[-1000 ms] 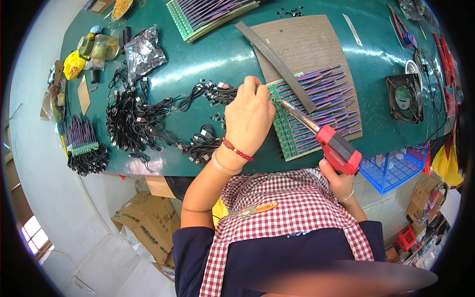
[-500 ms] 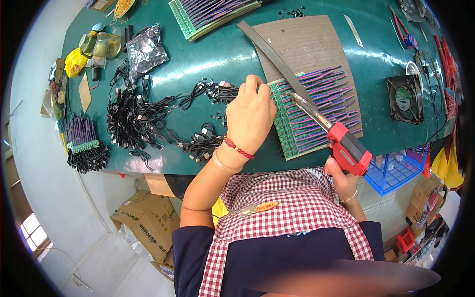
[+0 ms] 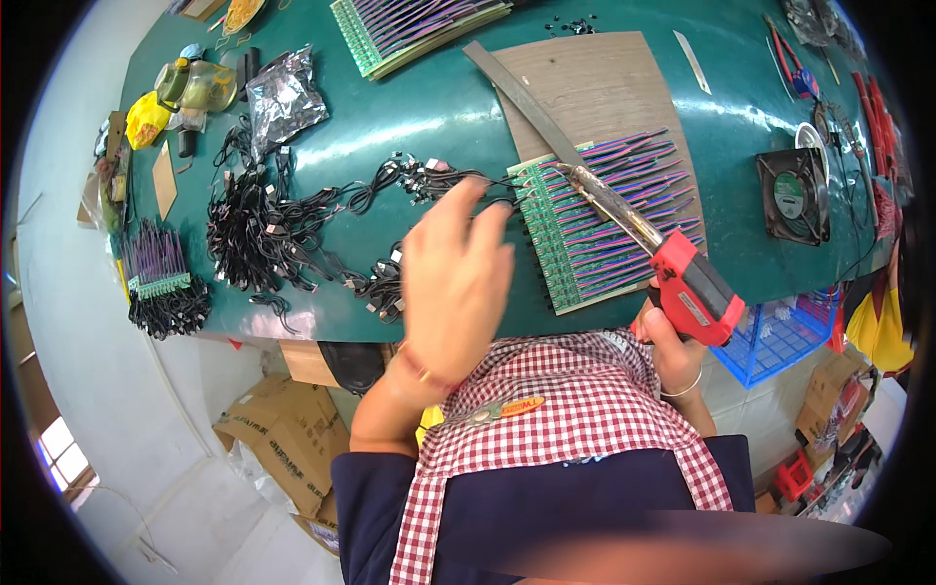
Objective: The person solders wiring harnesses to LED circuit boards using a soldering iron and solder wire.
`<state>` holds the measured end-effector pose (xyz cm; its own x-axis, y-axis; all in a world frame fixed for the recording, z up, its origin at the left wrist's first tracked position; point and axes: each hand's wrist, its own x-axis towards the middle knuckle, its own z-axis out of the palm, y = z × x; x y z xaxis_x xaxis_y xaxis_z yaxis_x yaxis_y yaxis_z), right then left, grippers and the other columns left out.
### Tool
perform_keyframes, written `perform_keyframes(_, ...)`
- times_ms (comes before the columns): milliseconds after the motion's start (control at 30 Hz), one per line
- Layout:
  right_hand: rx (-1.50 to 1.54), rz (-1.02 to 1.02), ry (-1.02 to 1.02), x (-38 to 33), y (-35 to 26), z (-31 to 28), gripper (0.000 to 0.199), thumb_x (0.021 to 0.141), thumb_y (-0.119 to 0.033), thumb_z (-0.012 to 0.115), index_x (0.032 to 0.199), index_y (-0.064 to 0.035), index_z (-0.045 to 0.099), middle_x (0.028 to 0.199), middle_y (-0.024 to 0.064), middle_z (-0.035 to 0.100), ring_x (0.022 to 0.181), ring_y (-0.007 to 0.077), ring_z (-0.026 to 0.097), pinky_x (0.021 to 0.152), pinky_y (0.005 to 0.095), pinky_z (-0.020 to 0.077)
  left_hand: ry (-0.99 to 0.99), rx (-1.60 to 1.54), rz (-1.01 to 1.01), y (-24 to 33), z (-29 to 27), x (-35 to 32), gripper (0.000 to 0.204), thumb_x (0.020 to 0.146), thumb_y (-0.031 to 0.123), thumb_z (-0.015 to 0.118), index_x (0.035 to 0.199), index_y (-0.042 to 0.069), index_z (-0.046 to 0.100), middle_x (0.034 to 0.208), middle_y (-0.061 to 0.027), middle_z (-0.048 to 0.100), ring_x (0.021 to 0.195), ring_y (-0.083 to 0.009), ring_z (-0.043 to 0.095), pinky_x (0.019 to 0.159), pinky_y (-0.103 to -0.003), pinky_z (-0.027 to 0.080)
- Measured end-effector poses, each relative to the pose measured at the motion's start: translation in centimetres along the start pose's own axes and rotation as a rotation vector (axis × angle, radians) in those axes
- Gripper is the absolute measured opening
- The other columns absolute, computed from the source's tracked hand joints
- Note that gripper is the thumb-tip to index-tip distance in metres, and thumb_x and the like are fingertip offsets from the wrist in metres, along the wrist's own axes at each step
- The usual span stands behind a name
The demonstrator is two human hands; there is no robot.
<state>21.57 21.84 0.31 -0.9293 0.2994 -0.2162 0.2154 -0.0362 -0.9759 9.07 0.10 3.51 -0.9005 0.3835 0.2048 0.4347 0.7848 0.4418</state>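
My right hand [image 3: 673,353] grips the red and black handle of a soldering gun [image 3: 694,292]. Its metal tip reaches the upper left part of a green circuit board panel [image 3: 548,244], which has rows of purple, blue and dark wires running off to the right. Left of that panel is my left hand [image 3: 450,288], smeared by motion, its fingers apart and nothing visible in them. Black cables [image 3: 434,182] lie just beyond its fingertips, and two dark leads reach the panel's left edge. A flat metal bar [image 3: 526,102] lies slantwise, its lower end by the soldering tip.
The panel rests partly on a brown board [image 3: 604,83]. A heap of black cables [image 3: 258,239] lies to the left, near a silvery bag [image 3: 285,97]. More wired panels [image 3: 419,29] are stacked at the back. On the right stand a black fan [image 3: 795,195] and a blue basket [image 3: 795,336].
My left hand has drawn back from the panel's left edge, moving left and nearer to me, and its fingers have spread. The soldering gun has barely moved.
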Motion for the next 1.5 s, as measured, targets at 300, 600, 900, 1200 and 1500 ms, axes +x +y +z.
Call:
perform_keyframes(300, 0.213, 0.051, 0.009, 1.2, -1.9, 1.0, 0.035, 0.084, -0.008, 0.056, 0.115, 0.0066, 0.047, 0.061, 0.0036, 0.045, 0.051, 0.0103, 0.044, 0.048, 0.0241, 0.0372, -0.219, 0.056, -0.169, -7.3, -1.7, -5.5, 0.014, 0.077, 0.008, 0.065, 0.090, 0.006, 0.060, 0.091, -0.0068, 0.060, 0.089, -0.0259, 0.056, 0.084, -0.039, 0.039)
perform_keyframes(600, 0.229, 0.119, -0.029, 1.3, -3.4, 2.4, 0.039, 0.084, -0.001, 0.055, 0.121, 0.0039, 0.044, 0.071, 0.0068, 0.054, 0.060, 0.0132, 0.052, 0.056, 0.0278, 0.0448, -0.260, -0.586, -0.172, -1.4, 1.2, -1.4, 0.020, 0.088, 0.009, 0.057, 0.101, 0.000, 0.046, 0.066, -0.0166, 0.059, 0.060, -0.0357, 0.061, 0.053, -0.041, 0.047)
perform_keyframes(900, 0.153, 0.034, -0.081, 3.6, -4.7, 5.0, 0.045, 0.084, -0.001, 0.062, 0.125, 0.0020, 0.045, 0.100, 0.0103, 0.062, 0.093, 0.0186, 0.060, 0.084, 0.0313, 0.0483, -0.305, -0.714, 0.023, 1.0, 1.5, -0.4, 0.011, 0.084, 0.002, 0.059, 0.090, -0.001, 0.050, 0.067, -0.0113, 0.061, 0.054, -0.0210, 0.061, 0.049, -0.029, 0.045)
perform_keyframes(1200, -0.081, -0.097, -0.006, 3.5, -3.5, 5.6, 0.026, 0.083, -0.001, 0.066, 0.107, -0.0015, 0.054, 0.087, 0.0031, 0.060, 0.081, 0.0080, 0.057, 0.069, 0.0237, 0.0469, -0.206, -0.614, 0.068, 2.1, 1.4, -0.5, 0.012, 0.078, 0.002, 0.066, 0.083, 0.000, 0.056, 0.066, -0.0081, 0.061, 0.051, -0.0152, 0.059, 0.048, -0.025, 0.044)
perform_keyframes(1500, 0.014, -0.033, 0.007, 4.9, -4.2, 4.2, 0.028, 0.081, 0.000, 0.066, 0.107, -0.0003, 0.056, 0.088, 0.0032, 0.063, 0.079, 0.0105, 0.060, 0.072, 0.0254, 0.0485, -0.280, -0.853, -0.243, 1.4, 0.7, -0.4, 0.009, 0.084, 0.004, 0.060, 0.080, 0.000, 0.053, 0.058, -0.0047, 0.057, 0.049, -0.0075, 0.052, 0.046, -0.023, 0.040)
